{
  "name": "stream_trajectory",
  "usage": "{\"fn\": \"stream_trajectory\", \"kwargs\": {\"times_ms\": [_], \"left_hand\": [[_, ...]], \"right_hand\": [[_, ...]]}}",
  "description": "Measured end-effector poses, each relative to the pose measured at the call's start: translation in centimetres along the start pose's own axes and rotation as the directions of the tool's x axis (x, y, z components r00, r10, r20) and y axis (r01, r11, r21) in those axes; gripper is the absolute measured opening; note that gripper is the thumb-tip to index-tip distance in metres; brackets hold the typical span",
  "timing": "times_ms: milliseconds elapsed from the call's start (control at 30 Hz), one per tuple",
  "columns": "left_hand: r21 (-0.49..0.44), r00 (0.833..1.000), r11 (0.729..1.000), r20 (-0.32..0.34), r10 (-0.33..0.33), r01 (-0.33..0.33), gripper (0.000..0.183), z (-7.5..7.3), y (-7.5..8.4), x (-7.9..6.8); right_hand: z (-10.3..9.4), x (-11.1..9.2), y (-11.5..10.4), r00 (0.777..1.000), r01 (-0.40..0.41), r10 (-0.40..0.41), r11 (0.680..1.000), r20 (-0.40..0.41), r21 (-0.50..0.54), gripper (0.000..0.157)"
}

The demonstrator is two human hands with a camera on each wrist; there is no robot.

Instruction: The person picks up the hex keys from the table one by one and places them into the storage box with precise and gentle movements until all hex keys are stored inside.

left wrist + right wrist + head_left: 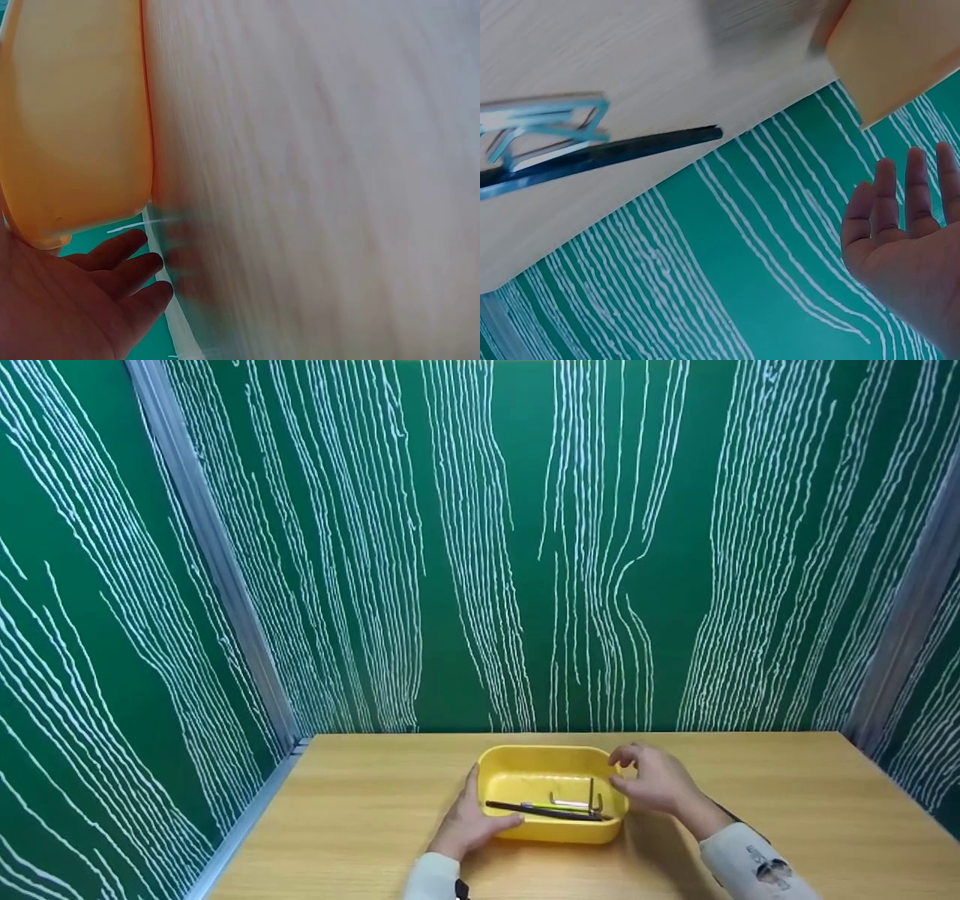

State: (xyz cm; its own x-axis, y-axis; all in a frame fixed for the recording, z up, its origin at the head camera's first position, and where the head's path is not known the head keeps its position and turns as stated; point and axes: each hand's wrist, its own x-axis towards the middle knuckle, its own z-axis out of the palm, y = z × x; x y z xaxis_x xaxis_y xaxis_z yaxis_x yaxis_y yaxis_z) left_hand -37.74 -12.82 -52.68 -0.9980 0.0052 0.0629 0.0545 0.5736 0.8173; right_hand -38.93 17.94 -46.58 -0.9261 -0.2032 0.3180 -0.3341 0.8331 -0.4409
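A yellow plastic box stands near the table's far edge. Inside lie a long black rod, a thin yellow-green stick and several L-shaped hex keys. At the box's left end, my left hand holds the corner, thumb over the front rim and fingers along the side wall. In the left wrist view this hand has three fingers stretched out below the box. My right hand is at the right rim, fingers bent loosely; the right wrist view shows its fingers apart from the box.
The wooden table ends at a green wall with wavy white lines. Metal posts stand in the corners. In the right wrist view a dark bar with pale loop-like shapes crosses the left side.
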Motion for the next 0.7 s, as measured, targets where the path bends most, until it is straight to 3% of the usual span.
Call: {"fn": "stream_trajectory", "kwargs": {"times_ms": [167, 433, 700], "left_hand": [[-0.002, 0.999, 0.999, -0.005, 0.040, -0.040, 0.121, -0.1, 0.0, -0.1], [-0.022, 1.000, 0.999, 0.008, 0.030, -0.030, 0.122, 0.0, 0.2, 0.0], [-0.023, 1.000, 0.999, 0.008, 0.023, -0.023, 0.120, 0.1, -0.1, -0.1]], "right_hand": [[-0.9, -0.3, 1.0, 0.999, 0.029, -0.029, 0.999, -0.020, -0.034, 0.020], [-2.2, -0.8, 2.9, 0.998, 0.053, -0.055, 0.996, -0.021, -0.072, 0.019], [-2.8, -1.4, 4.5, 0.997, 0.073, -0.079, 0.978, -0.024, -0.197, 0.016]]}}
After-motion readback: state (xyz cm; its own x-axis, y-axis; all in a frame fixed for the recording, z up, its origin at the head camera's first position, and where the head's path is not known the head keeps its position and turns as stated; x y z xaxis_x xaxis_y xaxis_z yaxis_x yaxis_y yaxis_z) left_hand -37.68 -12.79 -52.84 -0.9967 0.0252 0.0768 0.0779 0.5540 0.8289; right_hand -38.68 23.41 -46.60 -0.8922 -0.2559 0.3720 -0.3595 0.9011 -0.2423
